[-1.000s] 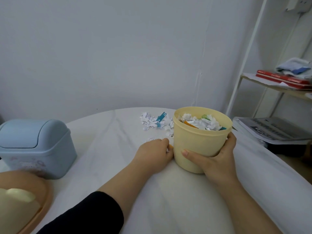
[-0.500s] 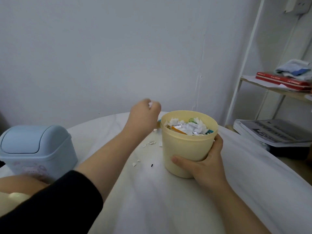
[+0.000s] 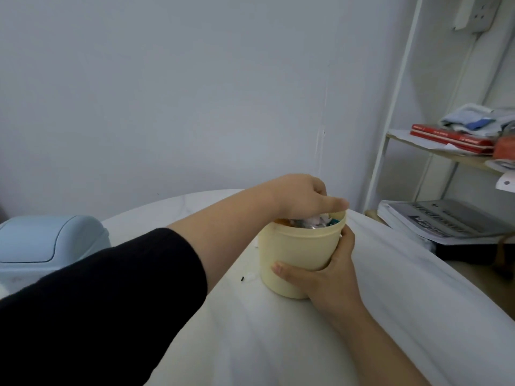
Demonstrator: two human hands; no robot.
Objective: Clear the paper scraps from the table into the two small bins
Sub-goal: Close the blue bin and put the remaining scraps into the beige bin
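Left hand (image 3: 301, 199): now above the yellow bin (image 3: 298, 252), up from the table (image 3: 278, 344); fingers dip into its scraps (image 3: 315, 220); grip unclear
Right hand (image 3: 326, 277): clasps the bin's side
Loose bits (image 3: 250, 276): few remain beside it
Blue bin (image 3: 50, 240): table's left edge

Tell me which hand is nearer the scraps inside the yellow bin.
Left. The left hand sits at the yellow bin's mouth, right over the scraps; the right hand holds its outer wall, below the rim.
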